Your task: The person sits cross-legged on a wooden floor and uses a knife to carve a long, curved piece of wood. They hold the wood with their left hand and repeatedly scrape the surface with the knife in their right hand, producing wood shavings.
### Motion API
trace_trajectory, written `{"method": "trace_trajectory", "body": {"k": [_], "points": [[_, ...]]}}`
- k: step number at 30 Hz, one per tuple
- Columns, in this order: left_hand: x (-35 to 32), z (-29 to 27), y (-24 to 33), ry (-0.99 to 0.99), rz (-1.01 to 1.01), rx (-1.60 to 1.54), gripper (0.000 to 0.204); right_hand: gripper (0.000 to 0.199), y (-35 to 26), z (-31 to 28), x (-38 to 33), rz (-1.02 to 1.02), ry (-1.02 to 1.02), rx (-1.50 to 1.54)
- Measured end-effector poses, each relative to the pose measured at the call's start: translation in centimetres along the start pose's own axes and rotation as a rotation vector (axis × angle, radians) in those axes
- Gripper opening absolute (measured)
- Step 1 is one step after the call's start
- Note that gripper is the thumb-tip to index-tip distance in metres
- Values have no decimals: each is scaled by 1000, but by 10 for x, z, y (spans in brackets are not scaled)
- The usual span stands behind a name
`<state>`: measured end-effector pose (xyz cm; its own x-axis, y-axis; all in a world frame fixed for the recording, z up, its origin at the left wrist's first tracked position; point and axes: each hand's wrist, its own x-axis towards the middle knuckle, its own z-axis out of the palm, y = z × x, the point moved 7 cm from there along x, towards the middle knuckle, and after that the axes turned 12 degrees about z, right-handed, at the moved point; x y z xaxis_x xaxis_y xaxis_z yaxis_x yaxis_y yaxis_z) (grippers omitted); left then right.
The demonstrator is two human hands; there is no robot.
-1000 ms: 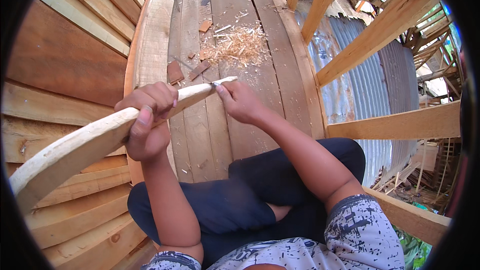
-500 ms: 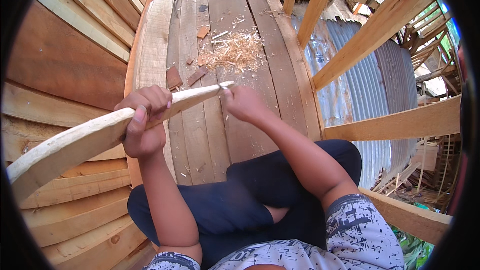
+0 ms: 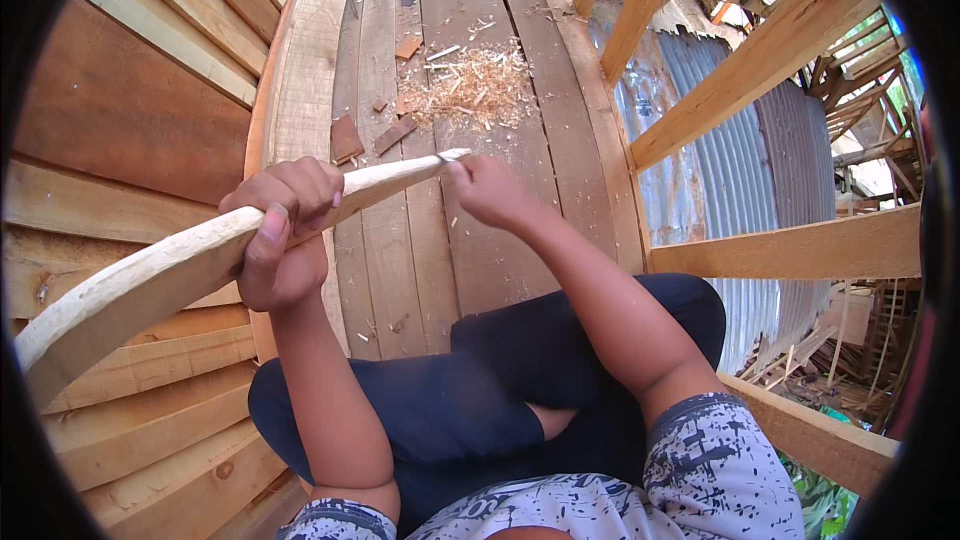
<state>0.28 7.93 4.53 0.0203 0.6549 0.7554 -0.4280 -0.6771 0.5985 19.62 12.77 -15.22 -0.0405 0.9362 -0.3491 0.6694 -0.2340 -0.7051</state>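
A long, curved, pale piece of wood (image 3: pixel 130 278) slants up from the lower left to a narrow tip near the middle of the view. My left hand (image 3: pixel 285 225) is wrapped round it partway along, thumb on the near side. At the narrow tip my right hand (image 3: pixel 490 190) is closed on a small metal blade (image 3: pixel 447 159). Only a sliver of that blade shows, lying against the wood; its handle, if any, is hidden in my fist.
I sit cross-legged on a plank floor (image 3: pixel 425 270). Wood shavings (image 3: pixel 470 90) and flat brown scraps (image 3: pixel 347 140) lie ahead. A plank wall (image 3: pixel 130 130) rises on the left. On the right are wooden rails (image 3: pixel 790 245) and corrugated metal sheets (image 3: pixel 740 160).
The wood's tip and my right hand sit slightly higher in the view, and my left hand slightly further left. Both grips stay the same.
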Motion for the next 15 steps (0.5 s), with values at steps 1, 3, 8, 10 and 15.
{"method": "trace_trajectory", "body": {"k": [1,3,8,10,15], "points": [[1,0,-1,-6,-18,4,24,40,22,5,17,96,23,11],[-1,-4,1,-7,-11,24,24,40,-4,5,5,21,-18,-10],[-3,-4,6,-11,-1,26,24,45,-58,-3,-30,-214,-102,99],[-2,-2,2,11,-9,19,23,42,-3,9,5,-21,-84,56],[-1,-4,5,-26,-14,28,23,39,-39,8,-14,-107,-148,104]]}}
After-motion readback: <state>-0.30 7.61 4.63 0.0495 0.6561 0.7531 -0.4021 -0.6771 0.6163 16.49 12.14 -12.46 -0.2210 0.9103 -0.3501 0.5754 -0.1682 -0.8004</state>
